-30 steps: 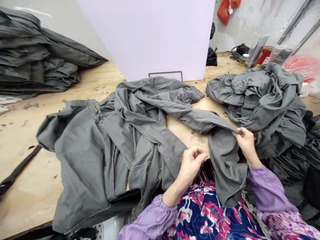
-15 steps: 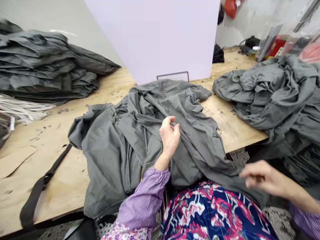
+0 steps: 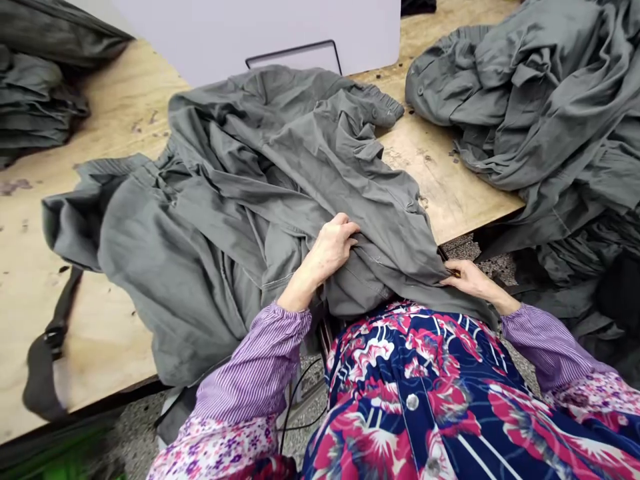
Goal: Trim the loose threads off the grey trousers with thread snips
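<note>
Left hand [image 3: 326, 257]: just off center, curled against gray cloth; pinching or merely resting, cannot tell.
Right hand [image 3: 473, 280]: 3 o'clock, clamped on edge of gray garment; brown bit [image 3: 455, 273] under fingers, too small to identify.
Gray garment [image 3: 320, 170]: center, spreading toward 9 and 12; single piece or several, cannot tell.
Gray heap [image 3: 530, 107]: 2 o'clock, cut off by frame.
Dark stack [image 3: 37, 100]: 10 o'clock, also cut off.
Pale board [image 3: 280, 27]: 12 o'clock, cropped at top.

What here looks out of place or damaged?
Two small oddities: dark blotches mar the wooden tabletop, perhaps wear; and the only strap in view lies at left, its far end meeting the grey garments.
</note>
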### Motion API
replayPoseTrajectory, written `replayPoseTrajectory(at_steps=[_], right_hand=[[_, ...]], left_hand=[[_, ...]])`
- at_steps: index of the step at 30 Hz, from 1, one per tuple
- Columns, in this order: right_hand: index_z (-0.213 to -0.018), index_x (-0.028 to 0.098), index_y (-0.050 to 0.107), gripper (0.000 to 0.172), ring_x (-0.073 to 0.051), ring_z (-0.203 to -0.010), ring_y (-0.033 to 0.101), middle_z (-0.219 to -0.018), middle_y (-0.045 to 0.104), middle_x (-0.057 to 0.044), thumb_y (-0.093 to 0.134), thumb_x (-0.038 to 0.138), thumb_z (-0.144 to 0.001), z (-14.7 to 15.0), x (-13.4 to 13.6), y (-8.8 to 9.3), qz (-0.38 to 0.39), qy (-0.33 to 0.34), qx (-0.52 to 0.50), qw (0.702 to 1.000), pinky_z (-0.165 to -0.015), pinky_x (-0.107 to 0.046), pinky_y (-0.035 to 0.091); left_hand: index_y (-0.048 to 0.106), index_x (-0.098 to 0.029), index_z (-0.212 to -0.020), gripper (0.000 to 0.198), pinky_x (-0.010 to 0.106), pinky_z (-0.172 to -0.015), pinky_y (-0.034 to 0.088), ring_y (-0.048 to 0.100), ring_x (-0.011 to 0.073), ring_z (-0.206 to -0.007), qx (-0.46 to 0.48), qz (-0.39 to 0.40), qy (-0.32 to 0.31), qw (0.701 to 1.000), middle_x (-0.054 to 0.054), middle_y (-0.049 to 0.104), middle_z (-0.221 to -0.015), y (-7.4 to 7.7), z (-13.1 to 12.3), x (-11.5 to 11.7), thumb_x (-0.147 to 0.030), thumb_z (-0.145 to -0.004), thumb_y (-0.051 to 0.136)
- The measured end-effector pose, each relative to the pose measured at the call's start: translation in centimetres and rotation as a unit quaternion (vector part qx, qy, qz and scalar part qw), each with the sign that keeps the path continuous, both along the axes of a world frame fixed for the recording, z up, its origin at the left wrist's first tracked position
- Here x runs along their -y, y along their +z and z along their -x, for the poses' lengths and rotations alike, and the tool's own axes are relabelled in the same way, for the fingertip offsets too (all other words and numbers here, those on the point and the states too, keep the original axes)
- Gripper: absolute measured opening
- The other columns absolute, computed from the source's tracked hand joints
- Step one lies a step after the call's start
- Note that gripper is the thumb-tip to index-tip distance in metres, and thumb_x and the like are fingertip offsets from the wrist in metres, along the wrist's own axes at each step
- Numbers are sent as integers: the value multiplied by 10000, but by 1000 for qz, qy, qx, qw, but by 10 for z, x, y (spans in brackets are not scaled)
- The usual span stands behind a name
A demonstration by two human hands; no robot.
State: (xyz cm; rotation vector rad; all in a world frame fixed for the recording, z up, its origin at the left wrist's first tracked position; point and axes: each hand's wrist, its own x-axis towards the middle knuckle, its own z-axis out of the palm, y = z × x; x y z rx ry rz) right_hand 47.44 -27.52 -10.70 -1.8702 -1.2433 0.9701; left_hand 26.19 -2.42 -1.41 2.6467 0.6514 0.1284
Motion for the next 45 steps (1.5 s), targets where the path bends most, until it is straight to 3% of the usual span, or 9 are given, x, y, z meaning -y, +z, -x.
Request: replayPoseTrajectory(at_steps=[3,6,10,15,23,27,32,35,45], right_hand=[[-699,159,604,167,-130,-649,493,-693,542,-2,643,319,-727,-2,6,8,5,10,149,989,-606,-249,364],[-826,169,615,110,-142,-658,526,-748,591,-33,588,267,-785,-6,11,25,-34,-40,267,962,-606,-256,373],[-741,167,579,83,-107,-559,501,-662,585,-17,569,217,-807,6,6,55,-150,-83,227,959,-543,-228,378],[-791,169,590,43,-86,-543,503,-679,608,-9,553,156,-808,45,-25,81,-231,39,172,957,-519,-207,371],[-888,157,564,151,-108,-529,536,-638,603,-2,573,298,-835,57,-68,66,-160,81,210,961,-513,-217,352],[-1042,121,505,331,-157,-652,580,-781,629,-56,525,397,-860,61,-66,71,-189,120,291,930,-577,-247,389],[-892,138,527,215,-188,-711,501,-755,569,-63,407,315,-916,71,-70,87,-220,194,441,848,-624,-291,349],[-825,160,522,212,-180,-691,448,-722,533,-45,394,299,-921,75,-78,91,-210,248,472,819,-624,-296,314],[-790,165,520,154,-161,-671,439,-713,541,-36,408,170,-896,82,-90,83,-194,307,441,820,-601,-291,275]], left_hand=[[623,-141,-863,179,310,-764,445,518,192,-840,59,-61,40,996,83,523,-914,5,7,13,-110,-773,472],[606,-156,-859,140,313,-767,436,486,203,-886,110,-136,45,984,82,529,-915,5,12,39,-148,-826,471],[597,-176,-758,131,282,-651,409,455,187,-778,64,-157,-14,985,57,523,-794,-10,10,71,-200,-847,504],[532,-160,-630,261,301,-584,368,429,185,-683,85,-211,-2,974,57,505,-693,-33,5,80,-129,-865,425],[525,-150,-721,162,218,-628,428,488,120,-672,312,-131,122,933,24,522,-696,-46,31,105,-59,-837,460],[552,-153,-763,158,240,-639,427,492,137,-685,317,-185,152,918,42,549,-714,-52,38,116,-36,-814,458],[551,-158,-774,108,297,-670,392,507,157,-692,304,-226,192,905,45,576,-708,-54,38,117,-62,-796,508],[529,-164,-764,91,312,-695,384,506,153,-675,308,-219,202,904,31,575,-691,-53,37,117,-82,-801,521],[479,-174,-720,135,305,-659,384,522,142,-642,311,-175,217,908,17,558,-651,-49,29,120,-128,-846,471]])
